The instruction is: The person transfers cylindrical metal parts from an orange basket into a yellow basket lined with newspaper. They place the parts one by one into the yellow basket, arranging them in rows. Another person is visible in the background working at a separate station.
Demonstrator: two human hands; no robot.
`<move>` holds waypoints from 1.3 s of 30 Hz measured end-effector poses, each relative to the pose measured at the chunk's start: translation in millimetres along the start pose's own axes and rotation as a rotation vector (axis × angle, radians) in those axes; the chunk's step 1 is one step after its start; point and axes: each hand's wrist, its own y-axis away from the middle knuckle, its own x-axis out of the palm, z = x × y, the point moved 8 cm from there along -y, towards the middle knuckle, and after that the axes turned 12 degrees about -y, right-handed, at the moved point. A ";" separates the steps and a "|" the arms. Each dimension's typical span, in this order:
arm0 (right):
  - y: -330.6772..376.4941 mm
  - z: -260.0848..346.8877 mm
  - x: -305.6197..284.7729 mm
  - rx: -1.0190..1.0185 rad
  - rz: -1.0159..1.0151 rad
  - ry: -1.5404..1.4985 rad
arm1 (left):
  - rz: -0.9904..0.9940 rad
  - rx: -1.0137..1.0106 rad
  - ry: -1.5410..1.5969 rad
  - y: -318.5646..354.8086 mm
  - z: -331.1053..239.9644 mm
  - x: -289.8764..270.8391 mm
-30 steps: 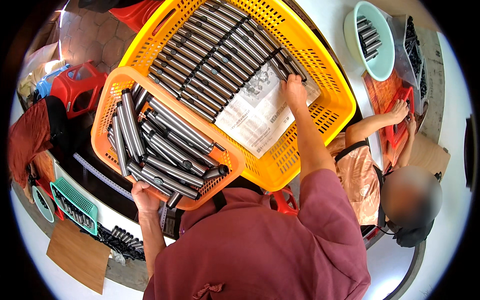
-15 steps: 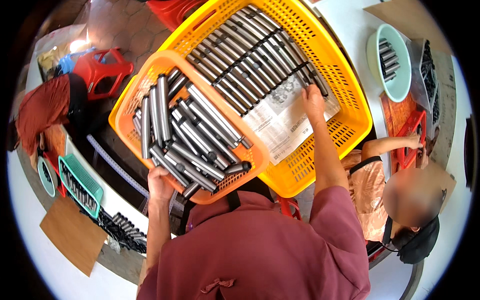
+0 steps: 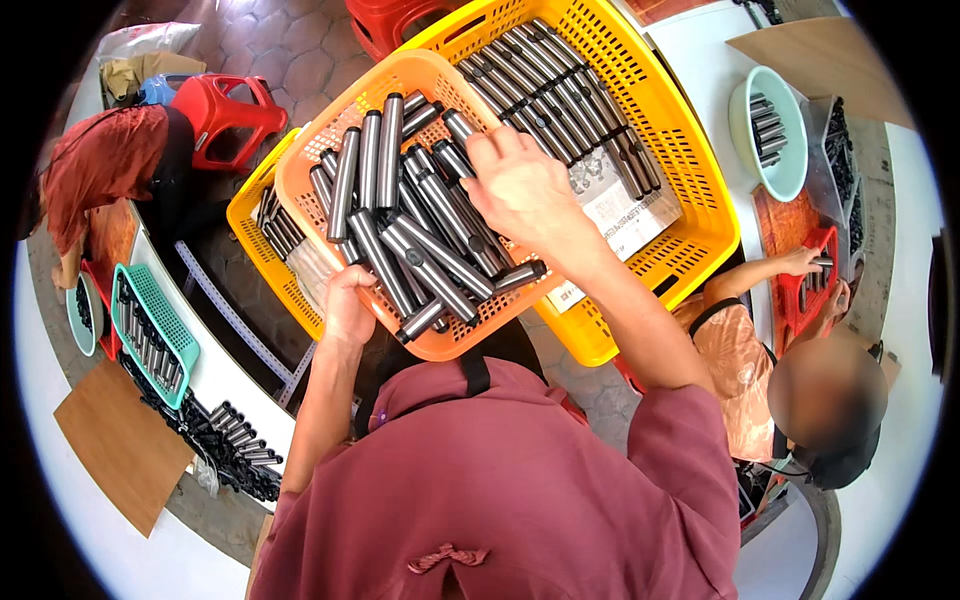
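Observation:
My left hand (image 3: 351, 308) is closed around the near left rim of an orange basket (image 3: 440, 345). This basket is heaped with loose silver metal tubes (image 3: 371, 160) with black ends, lying at mixed angles. My right hand (image 3: 522, 188) reaches over the basket's right side, fingers curled down on a metal tube (image 3: 459, 127) at the heap's edge; the palm hides part of it. Beneath and behind is a larger yellow basket (image 3: 690, 150), where more tubes (image 3: 560, 90) lie side by side in rows on newspaper (image 3: 625, 222).
To the right, a co-worker (image 3: 740, 370) handles tubes at a red basket (image 3: 828, 250); a pale green bowl (image 3: 795, 150) of tubes stands beyond. Left are another person (image 3: 110, 160), a red stool (image 3: 225, 120) and a green basket (image 3: 185, 345) of tubes. A red stool (image 3: 385, 25) stands behind.
My right hand has moved left from the tube rows in the yellow basket to the orange basket's heap. The orange basket has shifted right and up, uncovering the yellow basket's left end.

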 end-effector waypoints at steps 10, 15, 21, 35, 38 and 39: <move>-16.4 12.5 32.8 0.008 0.051 0.123 | -0.073 0.054 0.004 -1.2 -2.3 2.0; -6.7 21.0 40.4 0.121 0.207 -0.106 | 0.004 -0.013 0.019 0.6 -2.7 6.5; 12.9 4.4 -29.5 0.329 -0.172 -0.976 | 0.015 -0.049 0.024 -12.9 13.4 -10.1; 218.6 -312.4 152.5 1.213 -1.513 -1.720 | -0.031 -0.016 -0.009 -0.9 6.2 -10.5; 213.8 -327.1 177.0 1.237 -1.539 -1.767 | -0.109 -0.005 0.014 3.4 1.0 -5.0; 217.9 -327.7 179.0 1.336 -1.386 -1.669 | -0.140 0.004 0.008 6.4 -3.0 2.6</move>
